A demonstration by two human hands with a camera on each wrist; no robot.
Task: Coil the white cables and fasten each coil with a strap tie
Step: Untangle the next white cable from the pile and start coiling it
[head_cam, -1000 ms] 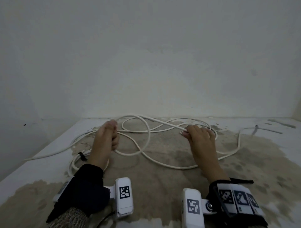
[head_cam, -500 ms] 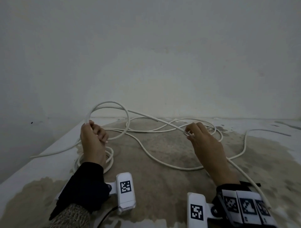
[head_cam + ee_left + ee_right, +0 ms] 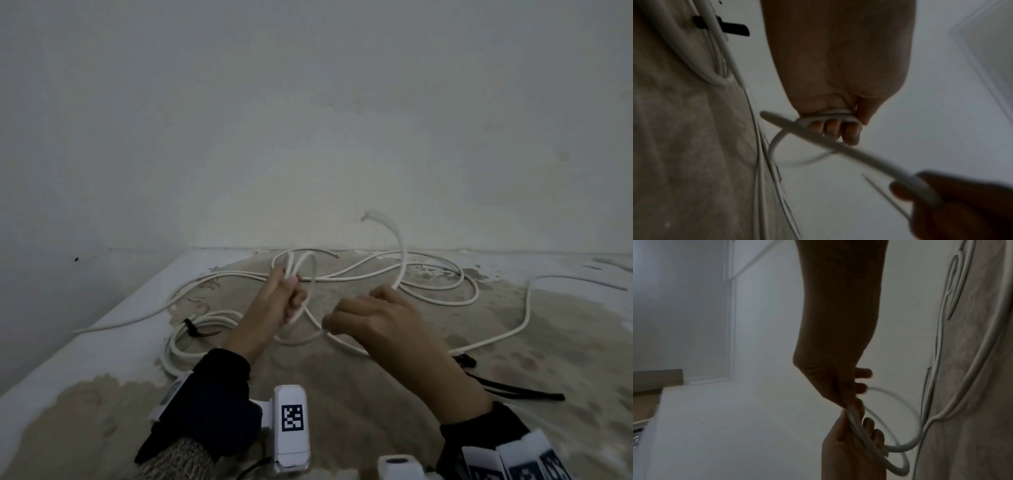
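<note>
My left hand (image 3: 287, 297) grips a small bundle of white cable loops (image 3: 295, 264) held above the stained surface; the left wrist view shows its fingers (image 3: 840, 131) curled round the strands (image 3: 828, 115). Close to its right, my right hand (image 3: 371, 317) pinches the same cable (image 3: 857, 154), and the cable's free end (image 3: 369, 216) arcs up in the air. In the right wrist view the right hand (image 3: 846, 394) meets the left hand (image 3: 853, 444) at the loops (image 3: 900, 449). More white cable (image 3: 442, 301) lies loose on the surface.
A coiled cable bound with a black strap (image 3: 190, 329) lies at the left, also visible in the left wrist view as the coil (image 3: 715, 48). Loose black strap ties (image 3: 520, 392) lie at the right. A white wall (image 3: 308, 137) rises behind, and the surface edge (image 3: 102, 342) runs along the left.
Both hands came together at the middle: the left moved right, the right moved left. Another loop sits in the left hand. The cable's free end lifted off the surface into the air.
</note>
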